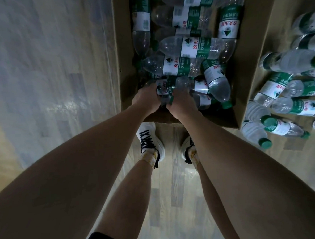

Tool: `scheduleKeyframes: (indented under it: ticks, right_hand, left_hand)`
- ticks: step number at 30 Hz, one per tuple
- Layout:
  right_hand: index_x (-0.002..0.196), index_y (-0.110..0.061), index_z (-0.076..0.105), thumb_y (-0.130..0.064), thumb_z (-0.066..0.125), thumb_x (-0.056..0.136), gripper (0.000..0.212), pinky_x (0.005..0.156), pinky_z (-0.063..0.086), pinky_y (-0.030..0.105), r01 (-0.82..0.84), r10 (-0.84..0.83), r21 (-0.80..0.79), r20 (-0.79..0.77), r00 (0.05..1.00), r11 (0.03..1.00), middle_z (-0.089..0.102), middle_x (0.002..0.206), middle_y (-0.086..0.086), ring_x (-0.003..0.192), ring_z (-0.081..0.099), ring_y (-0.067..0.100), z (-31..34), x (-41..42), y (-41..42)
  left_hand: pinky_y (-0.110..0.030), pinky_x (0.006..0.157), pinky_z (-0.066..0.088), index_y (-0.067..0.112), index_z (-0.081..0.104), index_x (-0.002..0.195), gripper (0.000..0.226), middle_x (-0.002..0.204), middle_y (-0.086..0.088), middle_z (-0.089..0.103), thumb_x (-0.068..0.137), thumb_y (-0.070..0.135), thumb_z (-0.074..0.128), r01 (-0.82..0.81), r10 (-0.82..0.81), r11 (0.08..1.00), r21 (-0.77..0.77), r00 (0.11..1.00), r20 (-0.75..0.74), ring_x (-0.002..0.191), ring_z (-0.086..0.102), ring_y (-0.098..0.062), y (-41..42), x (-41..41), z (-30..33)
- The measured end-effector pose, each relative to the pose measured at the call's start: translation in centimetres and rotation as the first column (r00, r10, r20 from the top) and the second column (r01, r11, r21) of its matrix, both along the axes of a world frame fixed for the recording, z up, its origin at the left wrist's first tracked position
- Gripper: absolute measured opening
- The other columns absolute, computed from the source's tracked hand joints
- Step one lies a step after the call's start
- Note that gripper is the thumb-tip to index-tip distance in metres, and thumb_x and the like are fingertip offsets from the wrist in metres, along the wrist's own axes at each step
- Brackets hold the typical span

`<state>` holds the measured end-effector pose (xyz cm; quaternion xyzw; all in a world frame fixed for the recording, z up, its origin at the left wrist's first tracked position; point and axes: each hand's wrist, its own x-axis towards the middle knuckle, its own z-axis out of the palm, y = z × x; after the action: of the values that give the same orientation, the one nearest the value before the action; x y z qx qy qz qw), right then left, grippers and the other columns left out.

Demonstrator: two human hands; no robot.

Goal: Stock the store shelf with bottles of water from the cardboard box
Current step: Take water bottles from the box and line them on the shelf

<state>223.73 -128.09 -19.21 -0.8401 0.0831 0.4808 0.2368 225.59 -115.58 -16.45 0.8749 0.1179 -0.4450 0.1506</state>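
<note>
An open cardboard box [253,56] stands on the floor ahead of my feet, filled with several clear water bottles with green and white labels lying in a jumble. Both arms reach down into its near end. My left hand [146,99] grips a bottle [163,85] near the box's front left. Beside it, my right hand [181,102] curls round another bottle [183,83]. The fingertips are hidden among the bottles. No store shelf is in view.
More water bottles [287,99] with green caps lie scattered on the wooden floor right of the box. My white shoes [150,140] stand just behind the box's near wall. Bare floor [55,78] stretches to the left.
</note>
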Motion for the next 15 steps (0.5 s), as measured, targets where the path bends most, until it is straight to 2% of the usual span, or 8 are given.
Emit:
scheduleKeyframes:
  ticks: [1, 3, 6, 8, 11, 13, 15]
  right_hand:
    - [0.137, -0.009, 0.044, -0.022, 0.067, 0.091, 0.053, 0.073, 0.048, 0.030, 0.006, -0.006, -0.025, -0.004, 1.000, 1.000, 0.036, 0.141, 0.017, 0.111, 0.060, 0.032, -0.2, -0.1, 0.4]
    - [0.135, -0.010, 0.045, -0.017, 0.067, 0.091, 0.050, 0.085, 0.052, 0.036, -0.033, 0.034, -0.096, 0.006, 0.999, 0.995, 0.031, 0.141, 0.018, 0.116, 0.055, 0.035, -0.4, -0.6, 1.1]
    - [0.131, -0.013, 0.053, -0.023, 0.055, 0.098, 0.035, 0.106, 0.038, 0.045, -0.225, 0.251, -0.265, 0.068, 0.965, 0.937, 0.027, 0.149, 0.019, 0.131, 0.038, 0.037, -0.5, -1.6, 1.9]
    - [0.129, -0.015, 0.056, -0.026, 0.052, 0.098, 0.033, 0.109, 0.032, 0.045, -0.335, 0.379, -0.337, 0.072, 0.923, 0.880, 0.031, 0.147, 0.020, 0.133, 0.033, 0.037, -0.9, -1.9, 2.2]
    - [0.126, -0.014, 0.057, -0.022, 0.053, 0.095, 0.032, 0.105, 0.034, 0.046, -0.452, 0.494, -0.340, 0.046, 0.868, 0.825, 0.051, 0.131, 0.019, 0.125, 0.039, 0.038, -0.7, -2.1, 2.0]
    - [0.127, -0.013, 0.053, -0.022, 0.053, 0.094, 0.034, 0.111, 0.025, 0.059, -0.515, 0.542, -0.326, -0.011, 0.840, 0.793, 0.060, 0.125, 0.018, 0.128, 0.041, 0.040, -0.2, -2.0, 1.5]
    - [0.136, -0.014, 0.044, -0.023, 0.058, 0.091, 0.048, 0.111, 0.014, 0.071, -0.540, 0.546, -0.288, -0.068, 0.835, 0.791, 0.056, 0.134, 0.018, 0.135, 0.039, 0.039, 0.0, -1.6, 0.5]
  left_hand:
    - [-0.047, 0.089, 0.052, 0.020, 0.053, 0.120, 0.025, 0.113, -0.006, 0.063, 0.097, 0.025, 0.046, 0.002, -0.002, 1.000, -0.008, 1.000, -0.002, 0.103, 0.060, -0.028, 0.3, -0.1, -0.4]
    - [-0.048, 0.089, 0.052, 0.018, 0.053, 0.119, 0.024, 0.112, -0.007, 0.062, 0.097, 0.025, 0.047, 0.014, -0.015, 1.000, -0.006, 1.000, -0.015, 0.102, 0.059, -0.028, 0.9, -0.5, -0.9]
    - [-0.045, 0.084, 0.053, 0.018, 0.052, 0.115, 0.019, 0.103, -0.006, 0.060, 0.097, 0.024, 0.048, 0.039, -0.038, 0.999, 0.024, 0.999, -0.028, 0.096, 0.060, -0.026, 2.1, -1.2, -1.5]
    - [-0.044, 0.081, 0.053, 0.017, 0.052, 0.113, 0.019, 0.101, -0.006, 0.060, 0.097, 0.024, 0.047, 0.053, -0.052, 0.998, 0.022, 0.998, -0.025, 0.093, 0.059, -0.026, 2.7, -1.2, -1.8]
    - [-0.040, 0.076, 0.051, 0.016, 0.053, 0.111, 0.018, 0.100, -0.007, 0.060, 0.097, 0.023, 0.045, 0.063, -0.063, 0.998, -0.004, 0.998, -0.007, 0.091, 0.058, -0.025, 3.3, -1.1, -1.7]
    - [-0.038, 0.073, 0.049, 0.016, 0.054, 0.110, 0.016, 0.098, -0.005, 0.059, 0.097, 0.022, 0.046, 0.054, -0.055, 0.998, -0.012, 0.998, -0.016, 0.089, 0.057, -0.023, 3.7, -1.3, -1.2]
    - [-0.038, 0.073, 0.051, 0.017, 0.054, 0.111, 0.017, 0.099, -0.003, 0.059, 0.096, 0.022, 0.047, 0.032, -0.032, 0.999, -0.011, 0.999, -0.035, 0.088, 0.057, -0.022, 3.9, -1.4, -0.7]
